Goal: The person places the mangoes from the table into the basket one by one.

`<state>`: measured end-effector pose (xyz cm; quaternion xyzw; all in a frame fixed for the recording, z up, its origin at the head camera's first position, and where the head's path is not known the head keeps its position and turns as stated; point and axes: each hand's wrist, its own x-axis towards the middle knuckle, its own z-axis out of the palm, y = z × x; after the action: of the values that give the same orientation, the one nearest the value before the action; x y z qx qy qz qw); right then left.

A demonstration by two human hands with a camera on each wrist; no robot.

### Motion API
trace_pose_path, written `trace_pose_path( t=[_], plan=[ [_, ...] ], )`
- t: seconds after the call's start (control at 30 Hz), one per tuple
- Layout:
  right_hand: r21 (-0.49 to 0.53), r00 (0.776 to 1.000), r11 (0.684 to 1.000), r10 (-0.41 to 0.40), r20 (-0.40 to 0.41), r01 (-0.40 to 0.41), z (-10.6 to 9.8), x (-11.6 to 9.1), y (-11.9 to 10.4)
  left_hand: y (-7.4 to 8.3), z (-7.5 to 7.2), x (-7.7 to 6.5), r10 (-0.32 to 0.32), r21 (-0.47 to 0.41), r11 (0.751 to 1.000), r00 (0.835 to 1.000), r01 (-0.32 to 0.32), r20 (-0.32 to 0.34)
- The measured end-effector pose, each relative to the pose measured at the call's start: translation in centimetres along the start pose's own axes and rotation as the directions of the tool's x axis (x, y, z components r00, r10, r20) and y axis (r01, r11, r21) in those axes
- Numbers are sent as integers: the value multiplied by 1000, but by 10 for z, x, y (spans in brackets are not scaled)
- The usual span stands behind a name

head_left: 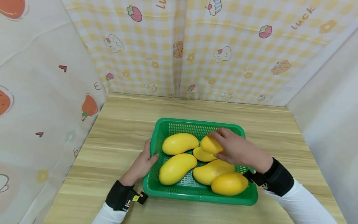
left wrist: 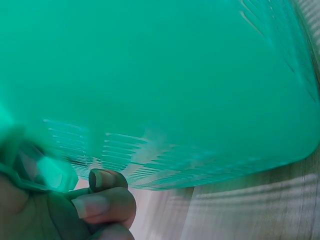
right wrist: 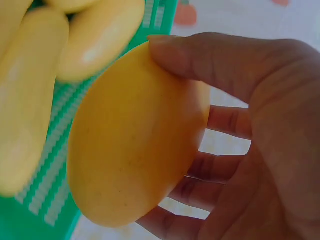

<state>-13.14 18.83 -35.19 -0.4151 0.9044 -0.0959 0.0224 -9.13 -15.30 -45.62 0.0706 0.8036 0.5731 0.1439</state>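
A green plastic basket point(head_left: 193, 196) with slotted walls holds several yellow mangoes. My left hand point(head_left: 143, 163) grips its left rim, thumb over the edge and fingers outside; in the left wrist view the curled fingers point(left wrist: 107, 205) lie under the green wall. With my right hand point(head_left: 235, 147) I hold a mango point(right wrist: 135, 140) between thumb and fingers, over the basket's back right part. Below it lies a smaller-looking, partly covered mango point(head_left: 203, 154). Two mangoes lie on the left, one upper point(head_left: 180, 143) and one lower point(head_left: 177, 169). At the front right, one mango point(head_left: 230, 184) overlaps another point(head_left: 211, 171).
The basket stands on a light wood-grain table point(head_left: 117, 124). A yellow checked cloth point(head_left: 201, 71) hangs behind the table, a white printed cloth point(head_left: 42, 109) on the left and a plain white surface point(head_left: 330, 99) on the right.
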Motion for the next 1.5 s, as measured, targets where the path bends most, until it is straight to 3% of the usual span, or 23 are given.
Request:
trace_pose_path(
  t=[0.3, 0.7, 0.93, 1.23, 1.5],
  plan=[
    [41, 990, 995, -95, 100, 91, 8, 17, -33, 1, -1, 0, -3, -1, 1000, 1000, 3, 2],
    [94, 944, 982, -183, 275, 163, 26, 23, -61, 1, -1, 0, -9, 41, 999, 1000, 9, -2],
    [77, 912, 983, -182, 368, 165, 37, 28, -71, 0, -1, -1, -16, 45, 999, 1000, 16, -5],
    [38, 891, 991, -133, 435, 129, 45, 30, -80, 1, 0, 1, -10, 22, 1000, 1000, 10, 3],
    [24, 892, 989, -144, 430, 148, 52, 29, -82, 1, -3, 0, 0, 32, 999, 1000, 0, 2]
  ],
)
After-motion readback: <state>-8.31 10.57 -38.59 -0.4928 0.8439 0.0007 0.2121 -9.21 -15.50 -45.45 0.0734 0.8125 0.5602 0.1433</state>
